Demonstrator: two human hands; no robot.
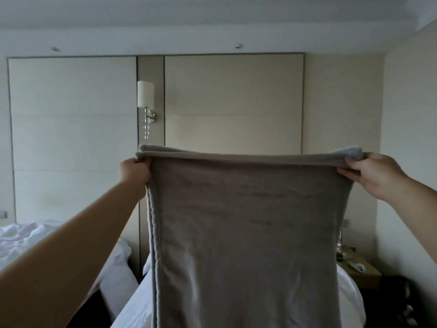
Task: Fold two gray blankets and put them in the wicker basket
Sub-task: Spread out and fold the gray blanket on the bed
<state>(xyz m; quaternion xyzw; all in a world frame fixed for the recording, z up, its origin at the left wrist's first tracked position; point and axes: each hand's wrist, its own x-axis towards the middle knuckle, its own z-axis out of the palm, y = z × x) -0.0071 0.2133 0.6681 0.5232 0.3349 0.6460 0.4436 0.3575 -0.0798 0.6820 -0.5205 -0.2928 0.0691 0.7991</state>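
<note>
A gray blanket (248, 221) hangs in front of me, doubled over along its top edge and stretched wide at chest height. My left hand (133, 175) grips its upper left corner. My right hand (376, 174) pinches the upper right corner, thumb on the near side. The cloth drops straight down past the bottom of the frame, covering the middle of the bed. A second blanket and the wicker basket are out of sight.
A white bed (132, 308) lies below the blanket, with a second rumpled white bed (26, 240) at the left. A wall lamp (146, 95) hangs on the panelled wall. A nightstand (359, 268) with small items stands at the right.
</note>
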